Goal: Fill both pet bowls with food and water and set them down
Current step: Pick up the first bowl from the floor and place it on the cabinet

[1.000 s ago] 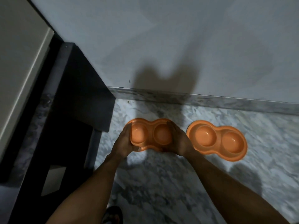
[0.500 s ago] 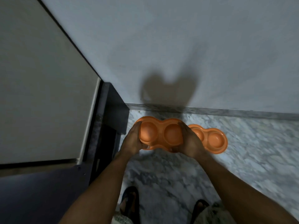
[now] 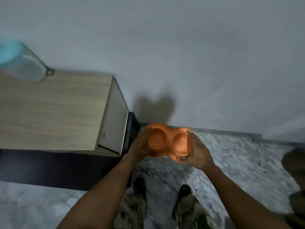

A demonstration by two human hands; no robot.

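Observation:
An orange double pet bowl (image 3: pixel 166 142) with two round wells is held up above the marble floor, both wells looking empty. My left hand (image 3: pixel 140 146) grips its left end and my right hand (image 3: pixel 197 152) grips its right end, fingers curled under the rim. The second orange double bowl is hidden from view, perhaps behind the held one.
A wooden-topped cabinet (image 3: pixel 54 109) stands to the left against the wall, with a blurred clear container with a blue lid (image 3: pixel 19 61) on its far corner. The marble floor (image 3: pixel 239 159) spreads to the right. My feet (image 3: pixel 140 187) stand below. A dark shape (image 3: pixel 295 164) sits at the right edge.
Both hands have lifted the orange bowl from near the floor to cabinet height. The view rose, showing the cabinet top. The second bowl on the floor has dropped out of sight.

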